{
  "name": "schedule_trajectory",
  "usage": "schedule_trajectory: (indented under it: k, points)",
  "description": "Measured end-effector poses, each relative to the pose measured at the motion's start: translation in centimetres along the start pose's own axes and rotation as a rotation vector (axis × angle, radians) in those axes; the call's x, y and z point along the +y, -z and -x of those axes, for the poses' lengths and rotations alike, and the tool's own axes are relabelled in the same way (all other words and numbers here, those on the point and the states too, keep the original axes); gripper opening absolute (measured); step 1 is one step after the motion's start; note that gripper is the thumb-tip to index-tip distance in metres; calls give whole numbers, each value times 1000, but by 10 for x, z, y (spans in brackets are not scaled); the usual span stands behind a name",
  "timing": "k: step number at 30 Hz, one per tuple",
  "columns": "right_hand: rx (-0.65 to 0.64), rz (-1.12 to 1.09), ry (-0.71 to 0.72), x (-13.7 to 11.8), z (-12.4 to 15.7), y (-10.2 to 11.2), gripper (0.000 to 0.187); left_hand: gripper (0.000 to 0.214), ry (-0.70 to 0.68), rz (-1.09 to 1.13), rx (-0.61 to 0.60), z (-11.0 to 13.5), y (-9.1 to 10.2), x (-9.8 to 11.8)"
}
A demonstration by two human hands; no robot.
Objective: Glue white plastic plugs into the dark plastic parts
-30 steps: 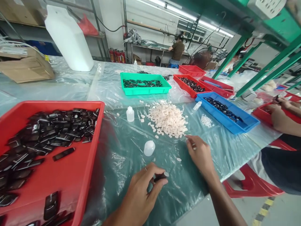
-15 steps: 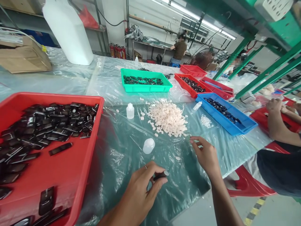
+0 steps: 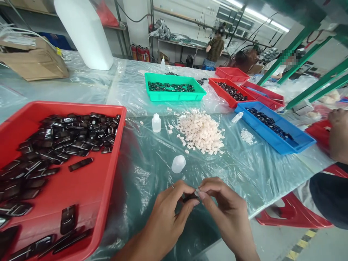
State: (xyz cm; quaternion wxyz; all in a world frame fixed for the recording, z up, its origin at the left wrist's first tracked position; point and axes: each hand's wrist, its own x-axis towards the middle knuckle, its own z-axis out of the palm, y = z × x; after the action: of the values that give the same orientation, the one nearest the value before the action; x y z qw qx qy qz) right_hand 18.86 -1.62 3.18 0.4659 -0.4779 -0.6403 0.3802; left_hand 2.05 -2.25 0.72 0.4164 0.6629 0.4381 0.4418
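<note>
My left hand is closed around a small black part, held over the plastic-covered table near its front edge. My right hand meets it, thumb and forefinger pinching a small white plug against the black part's end. A heap of the same pale plugs lies further back on the table. A big red tray of black parts stands to my left.
A small white bottle lies just beyond my hands; another bottle stands upright by the heap. Green, red and blue trays sit further back. Another person's arm is at the right. A cardboard box and a white jug are at the far left.
My right hand has come back from the heap of pale plugs to my left hand, and now presses a plug against the black part. The view has shifted slightly.
</note>
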Motion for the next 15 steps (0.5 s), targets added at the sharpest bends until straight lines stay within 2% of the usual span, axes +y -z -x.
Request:
schedule_trajectory:
  k: [5, 15]
  points:
    - [-27, -45, 11, 3, 0, -2, 8, 11, 11, 20, 14, 1, -1, 1]
    - [49, 71, 117, 11, 9, -8, 12, 11, 61, 47, 14, 2, -2, -2]
